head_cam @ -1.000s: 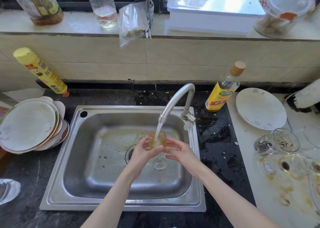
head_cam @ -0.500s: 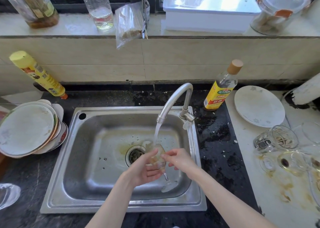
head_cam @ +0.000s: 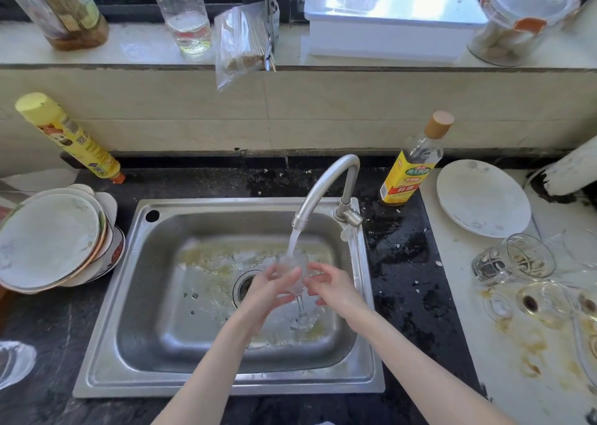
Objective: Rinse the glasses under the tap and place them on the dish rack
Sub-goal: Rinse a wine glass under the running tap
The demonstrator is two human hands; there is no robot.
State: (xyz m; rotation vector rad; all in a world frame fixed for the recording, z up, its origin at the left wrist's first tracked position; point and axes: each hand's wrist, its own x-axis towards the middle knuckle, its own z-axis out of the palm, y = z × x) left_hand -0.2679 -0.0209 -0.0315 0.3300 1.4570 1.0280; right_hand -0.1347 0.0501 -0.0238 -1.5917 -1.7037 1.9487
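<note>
A clear stemmed wine glass (head_cam: pixel 298 298) stands upright under the running tap (head_cam: pixel 326 185), over the steel sink (head_cam: pixel 226 382). Water falls into its bowl. My left hand (head_cam: pixel 271 290) grips the bowl from the left, fingers curled round it. My right hand (head_cam: pixel 332 287) touches the bowl's right side with its fingers curved around it. The stem and foot show below my hands. Several dirty glasses (head_cam: pixel 513 259) lie on the stained white counter at the right.
A stack of plates (head_cam: pixel 48 240) sits left of the sink, a yellow bottle (head_cam: pixel 69 137) behind it. A cooking wine bottle (head_cam: pixel 412 162) and a white plate (head_cam: pixel 483 196) stand right of the tap. A glass piece (head_cam: pixel 13 363) lies at the lower left.
The glass held yellowish liquid under the tap, then was tipped over the drain. Now it is upright under the stream again and looks clear.
</note>
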